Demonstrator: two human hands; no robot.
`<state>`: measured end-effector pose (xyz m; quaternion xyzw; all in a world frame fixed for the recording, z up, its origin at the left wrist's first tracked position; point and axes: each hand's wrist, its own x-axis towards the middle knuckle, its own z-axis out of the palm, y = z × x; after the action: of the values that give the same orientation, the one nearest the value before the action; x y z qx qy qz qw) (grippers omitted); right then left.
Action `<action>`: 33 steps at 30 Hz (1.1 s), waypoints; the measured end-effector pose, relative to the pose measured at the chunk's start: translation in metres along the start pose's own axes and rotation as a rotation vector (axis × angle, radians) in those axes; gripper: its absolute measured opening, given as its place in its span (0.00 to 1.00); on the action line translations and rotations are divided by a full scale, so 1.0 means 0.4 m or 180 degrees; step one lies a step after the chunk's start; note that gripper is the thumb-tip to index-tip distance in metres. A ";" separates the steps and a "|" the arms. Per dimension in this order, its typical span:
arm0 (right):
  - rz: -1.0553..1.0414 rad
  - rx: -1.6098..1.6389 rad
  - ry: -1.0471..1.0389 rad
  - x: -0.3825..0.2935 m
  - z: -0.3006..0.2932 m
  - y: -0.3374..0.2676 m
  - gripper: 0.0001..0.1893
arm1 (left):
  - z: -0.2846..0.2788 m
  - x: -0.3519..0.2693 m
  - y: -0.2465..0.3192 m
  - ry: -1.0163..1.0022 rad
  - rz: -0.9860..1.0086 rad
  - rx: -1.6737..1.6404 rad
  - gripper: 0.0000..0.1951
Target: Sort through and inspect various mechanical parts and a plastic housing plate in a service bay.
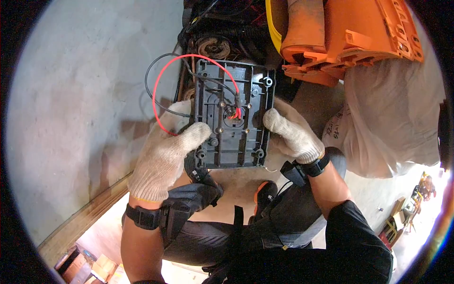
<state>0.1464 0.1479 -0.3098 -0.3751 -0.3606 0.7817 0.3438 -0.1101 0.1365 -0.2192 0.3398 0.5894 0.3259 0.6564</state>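
Between my two gloved hands is a black ribbed plastic panel, held by its left and right sides. My left hand has its thumb over the lower left edge. At the right edge, the thumb of my right hand presses on the rim while the fingers pass out of sight behind. A red wire and a black wire come out of a round opening near the panel's middle and loop to the left. Small brass inserts surround that opening. Both hands wear off-white knitted gloves.
A pale wall rises close on the left. Dark cluttered parts, with a round coil, lie beyond the panel. Orange plastic housings rest at the upper right, above a large white sack bearing writing. Cardboard boxes stand at the lower left.
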 end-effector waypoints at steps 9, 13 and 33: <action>0.0032 0.0050 -0.0003 -0.001 0.005 -0.006 0.49 | 0.004 -0.002 0.006 0.0075 -0.0007 0.0014 0.18; -0.0037 -0.0034 0.0053 -0.002 0.002 -0.005 0.49 | -0.003 0.007 -0.001 -0.0062 0.0057 0.0059 0.18; -0.0421 -0.1754 0.1099 -0.001 0.123 -0.038 0.22 | 0.043 -0.014 0.006 -0.0002 0.0215 0.1506 0.36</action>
<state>0.1098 0.1401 -0.2746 -0.5567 -0.5184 0.5557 0.3355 -0.0934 0.1322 -0.2127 0.5038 0.6375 0.2003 0.5474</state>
